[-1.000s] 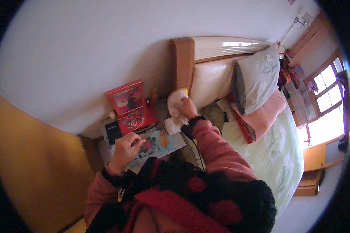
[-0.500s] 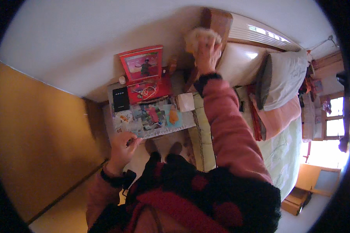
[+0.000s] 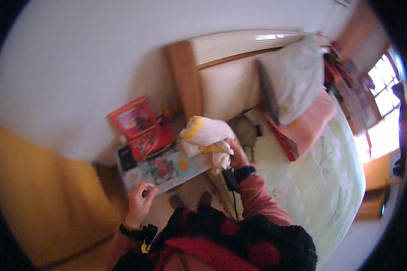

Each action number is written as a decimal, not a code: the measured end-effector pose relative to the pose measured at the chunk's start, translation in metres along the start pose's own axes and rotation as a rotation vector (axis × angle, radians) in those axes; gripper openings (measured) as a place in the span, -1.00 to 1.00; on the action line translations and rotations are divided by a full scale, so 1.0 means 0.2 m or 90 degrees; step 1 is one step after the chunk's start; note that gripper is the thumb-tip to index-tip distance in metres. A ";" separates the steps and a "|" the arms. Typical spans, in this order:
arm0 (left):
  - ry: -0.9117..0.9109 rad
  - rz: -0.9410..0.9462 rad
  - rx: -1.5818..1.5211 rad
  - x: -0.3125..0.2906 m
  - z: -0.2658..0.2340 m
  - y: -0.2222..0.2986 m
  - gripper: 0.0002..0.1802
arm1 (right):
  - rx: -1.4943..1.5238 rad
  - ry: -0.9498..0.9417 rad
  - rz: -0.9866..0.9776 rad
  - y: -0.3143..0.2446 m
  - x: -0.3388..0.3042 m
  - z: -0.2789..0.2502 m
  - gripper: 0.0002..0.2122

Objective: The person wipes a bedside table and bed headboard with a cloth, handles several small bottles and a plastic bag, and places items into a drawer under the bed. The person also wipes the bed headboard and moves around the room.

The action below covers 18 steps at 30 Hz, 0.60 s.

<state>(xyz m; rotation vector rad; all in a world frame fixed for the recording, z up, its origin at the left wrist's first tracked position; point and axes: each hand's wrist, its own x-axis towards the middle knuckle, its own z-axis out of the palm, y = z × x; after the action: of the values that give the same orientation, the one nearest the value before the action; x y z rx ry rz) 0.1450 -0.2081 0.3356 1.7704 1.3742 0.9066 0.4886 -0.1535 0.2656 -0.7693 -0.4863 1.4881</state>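
Observation:
My right hand point(image 3: 239, 154) grips a crumpled pale cloth point(image 3: 211, 130) with yellow edging, held over the right side of the bedside table point(image 3: 168, 184). Part of the cloth hangs below the fingers. My left hand point(image 3: 139, 201) is at the table's near left corner with its fingers curled together. A small dark spot shows between thumb and fingers, too small to make out. On the table stands an open red box point(image 3: 163, 137) with a picture in its raised lid point(image 3: 133, 118) and a white cord point(image 3: 147, 143) inside. A black booklet-like item point(image 3: 126, 158) lies to its left.
A bed point(image 3: 298, 194) with a pale green floral cover fills the right side. A grey pillow point(image 3: 294, 81) leans on the cream headboard point(image 3: 228, 86), whose wooden post point(image 3: 185, 79) rises behind the table. Folded pink bedding point(image 3: 305, 126) lies below the pillow. A yellowish panel point(image 3: 40, 198) stands at left.
My right hand has come down and nearer from the headboard post, bringing the cloth over the table's right side. The view has turned toward the bed. My left hand stays near the table corner.

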 end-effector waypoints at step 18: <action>-0.721 0.242 -0.199 -0.27 0.62 0.45 -0.91 | -0.780 0.593 -0.372 0.09 -2.15 0.30 -0.39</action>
<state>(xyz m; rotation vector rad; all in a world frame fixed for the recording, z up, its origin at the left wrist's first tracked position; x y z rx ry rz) 0.2845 -0.2910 0.3447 1.8198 0.1661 0.1462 0.4098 -0.5691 0.3655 -1.9153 -0.7760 0.0492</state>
